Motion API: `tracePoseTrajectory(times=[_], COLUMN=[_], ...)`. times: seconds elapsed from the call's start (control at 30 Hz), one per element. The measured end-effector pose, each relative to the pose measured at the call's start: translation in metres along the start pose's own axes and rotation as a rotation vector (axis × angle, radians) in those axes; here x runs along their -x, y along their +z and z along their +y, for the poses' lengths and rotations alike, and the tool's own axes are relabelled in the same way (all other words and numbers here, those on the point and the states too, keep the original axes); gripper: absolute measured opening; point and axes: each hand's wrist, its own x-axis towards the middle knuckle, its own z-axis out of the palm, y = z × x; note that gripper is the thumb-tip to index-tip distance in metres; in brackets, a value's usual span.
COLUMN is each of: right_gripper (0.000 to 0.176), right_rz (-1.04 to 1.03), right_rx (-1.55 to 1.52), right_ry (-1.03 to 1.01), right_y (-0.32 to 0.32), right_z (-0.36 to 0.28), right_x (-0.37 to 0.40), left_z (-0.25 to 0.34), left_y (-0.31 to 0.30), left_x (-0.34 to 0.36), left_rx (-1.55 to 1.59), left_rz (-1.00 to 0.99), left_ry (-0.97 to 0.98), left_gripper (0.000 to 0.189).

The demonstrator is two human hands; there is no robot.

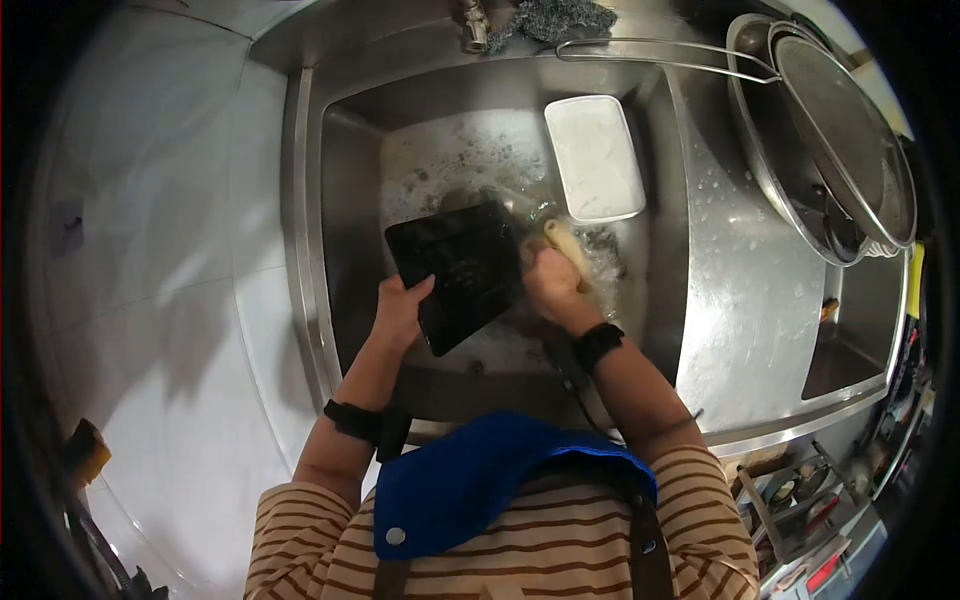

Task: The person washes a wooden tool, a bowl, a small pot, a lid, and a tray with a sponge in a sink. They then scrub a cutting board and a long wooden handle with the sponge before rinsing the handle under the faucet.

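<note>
My left hand grips the lower left edge of a black rectangular tray, thumb on top. The tray is tilted over the sink and looks wet. Close to the tray's right edge, my right hand is closed around a pale yellow, rounded, handle-like thing. Its other end is hidden by the hand and blurred water. A white rectangular container rests in the sink beyond my right hand. Sudsy water lies on the bottom of the steel sink.
Steel scouring wool lies on the back ledge beside a tap fitting. A long-handled strainer leans over a metal bowl on the right drainboard. The strainer's handle reaches over the sink's back edge. A smaller basin is at far right.
</note>
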Motion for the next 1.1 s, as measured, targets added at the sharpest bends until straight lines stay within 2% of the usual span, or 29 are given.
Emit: tracePoseTrajectory(times=[0.03,0.07,0.1,0.13,0.2,0.27,0.3,0.33,0.37,0.4,0.47,0.5,0.57,0.63,0.67,0.73,0.77,0.8,0.87,0.93,1.0,1.03,1.07,1.1], right_gripper=[0.043,0.049,0.053,0.056,0.057,0.052,0.044,0.039,0.038,0.038,0.036,0.036,0.033,0.029,0.029,0.030,0.030,0.032,0.034,0.039,0.042,0.042,0.042,0.041], right_rz=[0.015,0.152,0.124,0.300,0.374,0.397,0.364,0.234,0.324,0.306,0.272,0.273,0.117,0.014,0.019,0.012,0.009,0.009,0.008,-0.037,0.154,0.273,0.263,0.382], right_rx=[-0.047,-0.087,0.009,-0.004,-0.040,0.056,0.041,-0.082,-0.245,-0.330,-0.237,-0.228,-0.200,-0.111,-0.108,-0.175,-0.169,-0.207,-0.246,-0.510,-0.526,-0.382,-0.376,-0.311], right_ry=[-0.024,-0.157,-0.215,-0.321,-0.374,-0.199,-0.159,-0.015,-0.110,-0.124,0.042,0.046,0.097,-0.135,-0.139,-0.185,-0.188,-0.276,-0.385,-0.410,-0.379,-0.363,-0.366,-0.474], right_y=[-0.016,-0.024,-0.032,-0.018,-0.025,-0.005,-0.011,-0.022,-0.015,-0.009,0.009,0.009,0.017,0.061,0.054,0.019,0.014,0.011,-0.001,-0.022,-0.040,-0.067,-0.066,-0.063], right_z=[-0.019,-0.032,-0.050,-0.055,-0.080,-0.068,-0.050,-0.040,-0.017,-0.003,0.007,0.006,-0.001,0.007,-0.008,-0.047,-0.050,-0.055,-0.066,-0.058,-0.050,-0.066,-0.071,-0.077], right_x=[0.013,0.033,0.048,0.051,0.060,0.018,0.002,-0.009,-0.019,-0.021,-0.015,-0.003,0.022,0.015,0.029,0.069,0.074,0.076,0.077,0.078,0.082,0.102,0.100,0.098], left_z=[0.001,0.003,0.004,0.005,0.014,0.030,0.032,0.032,0.032,0.031,0.028,0.026,0.018,0.007,0.002,-0.003,-0.003,-0.002,-0.007,-0.002,0.013,0.013,0.011,0.009], left_y=[0.002,0.005,0.007,0.010,0.018,0.022,0.016,0.008,0.003,0.003,0.011,0.014,0.016,0.026,0.032,0.037,0.035,0.031,0.018,0.014,0.029,0.032,0.035,0.036], left_x=[0.003,0.006,0.011,0.015,0.028,0.043,0.044,0.044,0.045,0.047,0.043,0.037,0.022,0.004,-0.002,-0.007,-0.008,-0.010,-0.022,-0.022,-0.008,-0.005,-0.002,0.001], left_rx=[-0.119,-0.243,-0.246,-0.309,-0.373,-0.155,-0.160,-0.084,-0.006,-0.004,0.172,0.181,0.291,0.302,0.306,0.277,0.258,0.237,0.200,0.162,0.100,0.111,0.113,0.112], left_rz=[0.011,0.017,0.001,-0.001,-0.013,-0.042,-0.044,-0.052,-0.056,-0.050,0.107,0.105,0.238,0.252,0.265,0.228,0.087,-0.049,-0.097,-0.149,-0.201,-0.193,-0.248,-0.305], left_ry=[0.009,0.019,0.018,0.036,0.058,0.121,0.126,0.129,0.131,0.130,0.072,0.067,0.010,0.003,-0.007,0.018,0.026,0.041,0.033,0.014,-0.056,-0.054,-0.052,-0.053], left_gripper=[0.021,0.019,0.019,0.017,0.015,0.016,0.016,0.018,0.020,0.020,0.020,0.020,0.018,0.018,0.018,0.023,0.029,0.035,0.035,0.036,0.043,0.043,0.045,0.047])
